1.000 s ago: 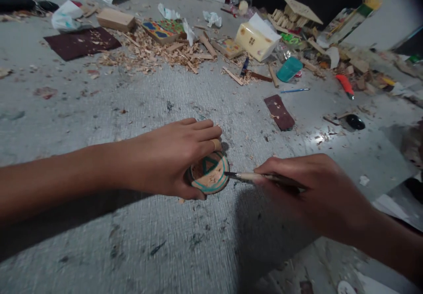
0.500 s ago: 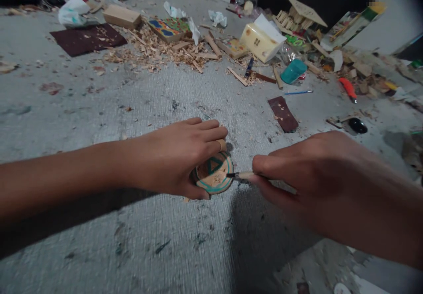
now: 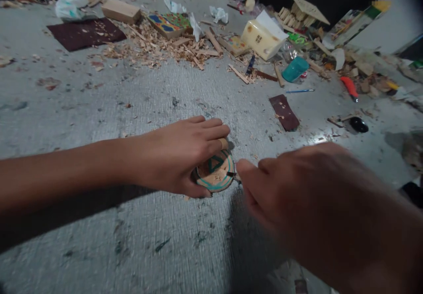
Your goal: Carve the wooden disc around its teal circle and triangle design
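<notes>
A round wooden disc (image 3: pixel 214 173) lies on the grey floor, painted with a teal ring and a dark green triangle. My left hand (image 3: pixel 178 153) curls over its left and far sides, fingers closed around the rim. My right hand (image 3: pixel 297 188) comes in from the right, pinched on a thin paintbrush (image 3: pixel 233 175). Only the brush's dark tip shows, and it touches the disc's right edge. The rest of the brush is hidden under my fingers.
Wood shavings (image 3: pixel 155 47), wooden blocks and painted boards (image 3: pixel 170 23) litter the far floor. A dark sandpaper sheet (image 3: pixel 85 33) lies far left, a smaller strip (image 3: pixel 284 112) right of centre. A cream house-shaped box (image 3: pixel 262 38), teal cup (image 3: pixel 295 68), orange tool (image 3: pixel 349 87) and black lid (image 3: pixel 358 125) sit beyond.
My right hand has slid left toward the disc and grown larger in view, covering most of the brush handle. The brush tip now sits on the disc's right edge. My left hand stays put.
</notes>
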Action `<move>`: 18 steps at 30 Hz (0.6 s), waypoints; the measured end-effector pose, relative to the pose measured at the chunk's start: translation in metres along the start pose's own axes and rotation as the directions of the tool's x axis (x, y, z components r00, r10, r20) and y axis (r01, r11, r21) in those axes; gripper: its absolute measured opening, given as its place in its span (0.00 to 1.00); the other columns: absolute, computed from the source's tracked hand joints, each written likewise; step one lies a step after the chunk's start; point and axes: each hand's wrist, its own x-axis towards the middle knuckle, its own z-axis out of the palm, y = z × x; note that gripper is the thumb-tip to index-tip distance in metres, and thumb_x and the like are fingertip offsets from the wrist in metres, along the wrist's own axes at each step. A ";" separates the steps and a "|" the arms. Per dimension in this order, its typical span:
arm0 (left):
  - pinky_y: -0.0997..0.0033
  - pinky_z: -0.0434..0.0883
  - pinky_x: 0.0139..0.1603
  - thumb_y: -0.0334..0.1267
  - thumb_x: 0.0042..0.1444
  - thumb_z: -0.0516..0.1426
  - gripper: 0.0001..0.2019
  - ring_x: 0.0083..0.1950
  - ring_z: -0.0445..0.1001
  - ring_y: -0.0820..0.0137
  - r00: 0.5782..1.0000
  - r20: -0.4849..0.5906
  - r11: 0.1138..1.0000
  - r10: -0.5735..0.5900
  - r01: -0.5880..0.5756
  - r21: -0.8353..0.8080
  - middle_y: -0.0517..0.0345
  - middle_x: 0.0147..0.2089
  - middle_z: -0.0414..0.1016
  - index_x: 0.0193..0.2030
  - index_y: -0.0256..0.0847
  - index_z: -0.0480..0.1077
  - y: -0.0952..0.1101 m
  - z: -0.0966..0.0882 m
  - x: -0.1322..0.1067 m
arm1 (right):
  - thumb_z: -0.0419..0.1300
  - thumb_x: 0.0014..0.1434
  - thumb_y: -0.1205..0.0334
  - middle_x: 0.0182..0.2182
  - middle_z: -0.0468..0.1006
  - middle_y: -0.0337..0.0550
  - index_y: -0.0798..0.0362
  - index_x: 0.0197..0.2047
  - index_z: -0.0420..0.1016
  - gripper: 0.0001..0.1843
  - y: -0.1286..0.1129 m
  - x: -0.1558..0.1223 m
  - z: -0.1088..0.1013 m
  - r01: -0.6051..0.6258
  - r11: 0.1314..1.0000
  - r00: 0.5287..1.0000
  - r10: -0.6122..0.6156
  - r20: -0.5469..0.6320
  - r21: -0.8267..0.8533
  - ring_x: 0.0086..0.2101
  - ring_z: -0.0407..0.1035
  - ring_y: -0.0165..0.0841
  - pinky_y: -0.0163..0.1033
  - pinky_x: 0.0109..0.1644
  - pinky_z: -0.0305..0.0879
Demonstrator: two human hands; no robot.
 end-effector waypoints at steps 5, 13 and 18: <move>0.58 0.70 0.51 0.50 0.54 0.69 0.24 0.49 0.72 0.56 0.999 -0.025 0.999 0.020 -0.021 -0.040 0.47 0.48 0.73 0.50 0.36 0.72 -0.002 0.005 0.000 | 0.56 0.63 0.66 0.16 0.69 0.35 0.47 0.30 0.66 0.09 0.006 -0.017 0.005 0.144 0.969 0.986 -0.124 0.113 -0.200 0.14 0.57 0.31 0.46 0.26 0.41; 0.61 0.71 0.48 0.48 0.53 0.69 0.23 0.48 0.72 0.57 1.000 -0.024 1.000 0.012 -0.012 -0.029 0.49 0.47 0.73 0.49 0.37 0.72 0.000 0.003 0.003 | 0.55 0.70 0.64 0.18 0.74 0.33 0.47 0.33 0.69 0.11 0.006 -0.041 0.026 0.013 0.988 1.000 -0.017 -0.022 -0.157 0.18 0.67 0.31 0.45 0.27 0.50; 0.63 0.70 0.45 0.45 0.52 0.70 0.22 0.46 0.73 0.59 1.000 -0.012 1.000 0.010 -0.010 -0.012 0.48 0.47 0.74 0.49 0.36 0.73 0.001 0.001 0.004 | 0.58 0.69 0.67 0.26 0.81 0.36 0.49 0.34 0.74 0.11 0.006 -0.061 0.051 -0.074 0.997 0.990 0.070 -0.119 -0.035 0.23 0.73 0.31 0.41 0.29 0.61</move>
